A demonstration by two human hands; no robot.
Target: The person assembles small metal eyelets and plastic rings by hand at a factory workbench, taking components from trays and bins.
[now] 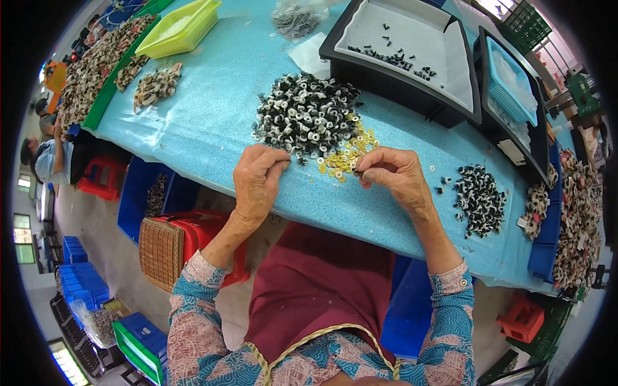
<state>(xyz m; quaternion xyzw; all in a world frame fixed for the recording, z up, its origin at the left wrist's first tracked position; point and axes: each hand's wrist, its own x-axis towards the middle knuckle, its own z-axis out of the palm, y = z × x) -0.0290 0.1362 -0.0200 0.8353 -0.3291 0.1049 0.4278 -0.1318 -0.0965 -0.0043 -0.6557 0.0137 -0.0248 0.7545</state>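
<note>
A large heap of small black-and-white parts (306, 116) lies on the blue-covered table (199, 122). At its near right edge, flat yellow rings (347, 153) are spread out. My left hand (256, 183) is at the heap's near left side, thumb and forefinger pinched together; whatever is between them is too small to make out. Beside the yellow rings, my right hand (396, 177) pinches a small dark piece between thumb and forefinger. A smaller pile of black-and-white pieces (479, 201) lies to the right of my right hand.
A black tray (399, 80) with a white liner holds scattered black pieces. Behind the heap lies a bag of dark parts (296, 22). A yellow-green basket (179, 29) stands far left, a light-blue basket (512, 80) on the right. A red stool (103, 179) stands left.
</note>
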